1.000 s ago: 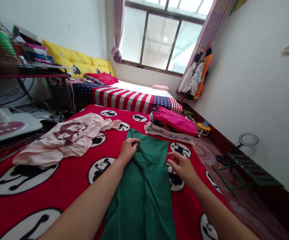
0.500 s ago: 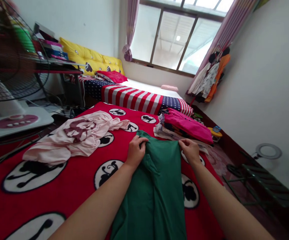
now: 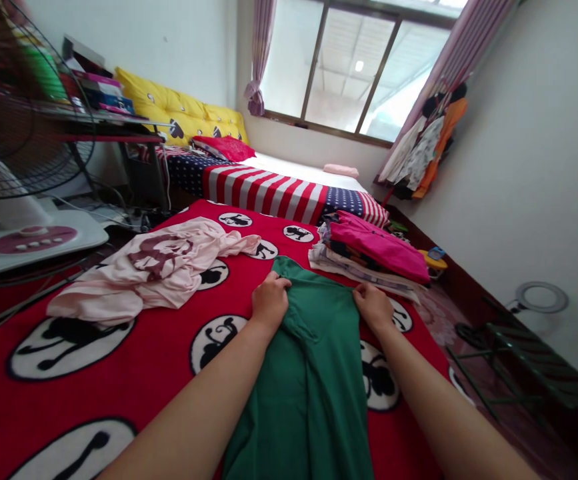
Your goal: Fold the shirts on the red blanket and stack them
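A green garment [image 3: 313, 373] lies lengthwise on a red blanket [image 3: 159, 347] printed with black-and-white cartoon circles. My left hand [image 3: 270, 302] is closed on the garment's far left corner, fingers pinching the cloth. My right hand [image 3: 373, 307] is closed on the far right corner of the same garment. Both forearms reach forward along its sides.
A crumpled pale pink garment [image 3: 153, 270] lies to the left. A stack of folded clothes topped by a pink piece [image 3: 373, 250] sits at the right. Beyond is a bed with a striped cover [image 3: 269, 190]. A fan [image 3: 23, 133] stands left; a green folding rack [image 3: 533, 373] right.
My right hand moved from hovering open beside the garment to gripping its far right corner. The left hand kept its hold. The view shifted slightly.
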A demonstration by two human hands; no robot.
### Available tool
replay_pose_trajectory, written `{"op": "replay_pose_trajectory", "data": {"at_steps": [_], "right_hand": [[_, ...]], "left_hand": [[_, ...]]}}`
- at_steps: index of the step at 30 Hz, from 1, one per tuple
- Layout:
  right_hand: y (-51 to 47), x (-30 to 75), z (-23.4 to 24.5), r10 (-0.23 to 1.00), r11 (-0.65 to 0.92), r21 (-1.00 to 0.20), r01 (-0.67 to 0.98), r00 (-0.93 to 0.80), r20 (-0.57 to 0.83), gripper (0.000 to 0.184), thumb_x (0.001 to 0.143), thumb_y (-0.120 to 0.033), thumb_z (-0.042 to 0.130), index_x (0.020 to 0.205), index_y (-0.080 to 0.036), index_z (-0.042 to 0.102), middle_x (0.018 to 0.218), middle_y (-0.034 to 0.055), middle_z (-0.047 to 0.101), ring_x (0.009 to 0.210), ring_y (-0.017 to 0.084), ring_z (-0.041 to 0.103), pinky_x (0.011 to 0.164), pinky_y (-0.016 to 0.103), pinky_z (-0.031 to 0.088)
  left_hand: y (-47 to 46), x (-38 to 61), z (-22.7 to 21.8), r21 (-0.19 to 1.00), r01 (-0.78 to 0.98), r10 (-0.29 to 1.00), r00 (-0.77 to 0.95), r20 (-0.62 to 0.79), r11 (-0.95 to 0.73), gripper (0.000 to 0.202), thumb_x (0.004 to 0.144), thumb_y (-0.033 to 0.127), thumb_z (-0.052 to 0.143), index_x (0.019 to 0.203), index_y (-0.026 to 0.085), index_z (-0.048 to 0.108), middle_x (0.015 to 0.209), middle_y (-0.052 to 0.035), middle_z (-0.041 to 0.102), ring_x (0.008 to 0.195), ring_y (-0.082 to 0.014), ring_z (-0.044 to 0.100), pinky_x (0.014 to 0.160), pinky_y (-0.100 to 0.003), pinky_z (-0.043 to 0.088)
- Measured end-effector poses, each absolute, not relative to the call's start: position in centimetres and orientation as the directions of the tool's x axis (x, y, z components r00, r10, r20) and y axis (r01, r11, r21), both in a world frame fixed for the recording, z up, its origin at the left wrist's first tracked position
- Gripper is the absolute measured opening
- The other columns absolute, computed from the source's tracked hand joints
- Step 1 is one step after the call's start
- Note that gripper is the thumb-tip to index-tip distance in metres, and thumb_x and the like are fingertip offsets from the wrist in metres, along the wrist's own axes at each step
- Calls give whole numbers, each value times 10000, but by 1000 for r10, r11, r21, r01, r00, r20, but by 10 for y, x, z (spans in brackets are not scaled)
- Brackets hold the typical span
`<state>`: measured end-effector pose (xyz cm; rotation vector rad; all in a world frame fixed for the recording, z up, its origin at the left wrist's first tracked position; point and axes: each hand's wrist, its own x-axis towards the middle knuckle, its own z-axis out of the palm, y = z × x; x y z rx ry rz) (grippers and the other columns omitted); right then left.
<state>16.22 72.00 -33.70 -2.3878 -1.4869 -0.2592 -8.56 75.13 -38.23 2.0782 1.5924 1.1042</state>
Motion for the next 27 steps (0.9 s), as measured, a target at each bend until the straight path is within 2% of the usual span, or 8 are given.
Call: {"op": "replay_pose_trajectory", "data": {"at_steps": [4,6,9,14,17,22,24,27], "right_hand": [[708,138,-331,842,-331,-109,937,345,415,258,856,-286,483,1046,-167,611,924,130,666,872,267,616,716,342,405],[699,121,-334,869,-103,-67,992,123,480,228,878,-296,481,1042,-181,590,989,103,644,941,243,584,795,334,405],[689,99,-348,898,199,-39,979,-166,408,164,885,-295,509,980,-210,612,1027,72,619,991,225,541,846,318,401],[678,77,-362,935,127,-27,992,-111,337,215,887,-208,501,1049,-215,641,1080,90,599,1013,251,504,819,347,403],[653,55,-357,925,232,-37,972,-209,317,297,879,-112,459,1077,-212,656,1114,92,595,1024,240,498,854,364,398],[580,15,-345,821,569,-287,770,-548,157,283,880,-131,508,1094,-244,656,1148,50,600,1034,193,525,895,328,417],[554,14,-341,792,588,-410,697,-600,116,249,889,-152,518,1076,-245,654,1137,33,612,1012,166,554,895,298,428],[525,31,-336,842,519,-499,694,-515,160,241,919,-146,466,1060,-227,644,1108,45,618,984,146,576,871,271,447]], "left_hand": [[752,-85,-384,639,690,917,93,387,-340,299,851,156,484,946,259,749,986,-64,640,797,-206,636,683,-280,486],[752,-85,-384,645,684,918,94,385,-340,305,847,154,485,949,262,751,985,-66,640,816,-210,636,701,-282,492],[754,-86,-384,666,665,922,90,377,-337,307,838,152,486,943,253,757,986,-73,657,837,-228,641,725,-298,497],[764,-94,-384,740,602,948,99,302,-299,264,798,198,550,940,244,767,982,-79,710,921,-276,647,807,-349,502],[771,-99,-386,755,576,947,136,291,-315,250,781,235,582,950,243,766,957,-64,733,933,-271,652,843,-352,501],[779,-105,-392,776,521,934,195,298,-356,240,784,253,590,949,219,761,956,-62,737,935,-250,652,883,-343,487],[780,-107,-393,783,494,925,225,306,-379,253,799,262,583,974,190,751,958,-75,732,933,-241,649,894,-341,483],[778,-110,-393,785,448,901,286,327,-428,281,805,268,586,1021,156,726,1011,-92,706,979,-233,629,936,-351,464]]}}
